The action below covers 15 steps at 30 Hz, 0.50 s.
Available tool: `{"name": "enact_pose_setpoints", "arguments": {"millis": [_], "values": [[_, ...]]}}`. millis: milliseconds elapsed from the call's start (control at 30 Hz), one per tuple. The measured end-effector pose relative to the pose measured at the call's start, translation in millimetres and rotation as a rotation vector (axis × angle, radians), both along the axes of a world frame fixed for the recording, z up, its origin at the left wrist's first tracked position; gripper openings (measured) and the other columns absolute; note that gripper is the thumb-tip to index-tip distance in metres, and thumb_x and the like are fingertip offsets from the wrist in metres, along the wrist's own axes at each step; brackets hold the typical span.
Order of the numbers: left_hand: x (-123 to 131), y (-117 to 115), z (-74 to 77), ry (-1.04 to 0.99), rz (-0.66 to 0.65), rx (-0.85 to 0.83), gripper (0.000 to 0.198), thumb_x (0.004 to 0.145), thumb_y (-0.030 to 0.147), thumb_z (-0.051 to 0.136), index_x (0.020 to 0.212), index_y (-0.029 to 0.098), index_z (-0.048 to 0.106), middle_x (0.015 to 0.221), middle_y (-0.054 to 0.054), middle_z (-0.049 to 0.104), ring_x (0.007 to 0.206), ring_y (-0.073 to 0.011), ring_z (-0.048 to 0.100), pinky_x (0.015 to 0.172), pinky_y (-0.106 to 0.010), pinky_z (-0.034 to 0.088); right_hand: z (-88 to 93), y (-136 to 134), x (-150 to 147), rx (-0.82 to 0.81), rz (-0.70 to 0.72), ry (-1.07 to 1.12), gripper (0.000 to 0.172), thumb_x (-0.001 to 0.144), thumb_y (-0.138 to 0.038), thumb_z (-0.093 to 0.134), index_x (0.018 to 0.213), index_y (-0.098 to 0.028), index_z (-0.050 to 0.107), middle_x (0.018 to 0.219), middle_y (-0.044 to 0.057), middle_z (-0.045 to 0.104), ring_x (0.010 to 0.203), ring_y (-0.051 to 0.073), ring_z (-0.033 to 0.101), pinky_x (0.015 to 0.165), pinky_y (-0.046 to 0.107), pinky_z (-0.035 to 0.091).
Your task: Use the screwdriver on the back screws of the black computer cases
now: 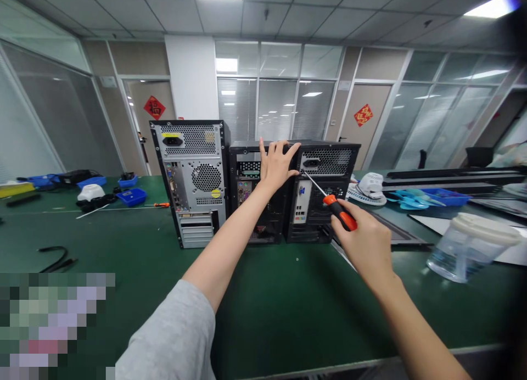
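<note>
Computer (318, 211) | back from bench's (263, 314) near edge | right hand (365, 236): grasping screwdriver (340, 212) | left hand (275, 165): splayed at computer's top | risk: slanted screwdriver may slip

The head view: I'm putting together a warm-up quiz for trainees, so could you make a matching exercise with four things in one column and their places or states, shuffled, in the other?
Things
1. Screwdriver
2. Left hand
3. Clear container with an off-white lid
4. Silver-backed computer tower

Places and states
A. Leftmost of the three towers
B. Held in the right hand
C. On the right side of the green table
D. Fingers spread at the top of the black computer towers

Pairs: 1-B, 2-D, 3-C, 4-A
</note>
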<state>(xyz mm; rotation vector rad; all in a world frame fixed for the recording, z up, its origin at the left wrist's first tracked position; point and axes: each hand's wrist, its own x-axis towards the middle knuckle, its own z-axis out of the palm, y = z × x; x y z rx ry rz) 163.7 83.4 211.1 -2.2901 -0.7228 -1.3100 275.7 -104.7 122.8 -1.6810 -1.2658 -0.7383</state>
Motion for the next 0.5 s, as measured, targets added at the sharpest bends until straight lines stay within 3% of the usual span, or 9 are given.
{"name": "enact_pose_setpoints", "arguments": {"millis": [500], "values": [[-0.4, -1.4, 0.5, 0.023, 0.003, -0.032, 0.072, 0.07, 0.037, 0.076, 0.135, 0.026, 0.047, 0.129, -0.012, 0.048, 0.123, -0.0344, 0.037, 0.112, -0.06, 0.002, 9.4, 8.0, -0.8, -0.037, -0.044, -0.076, 0.039, 0.08, -0.03, 0.048, 0.114, -0.017, 0.064, 0.088, 0.009, 0.07, 0.078, 0.024, 0.063, 0.068, 0.035, 0.047]]}}
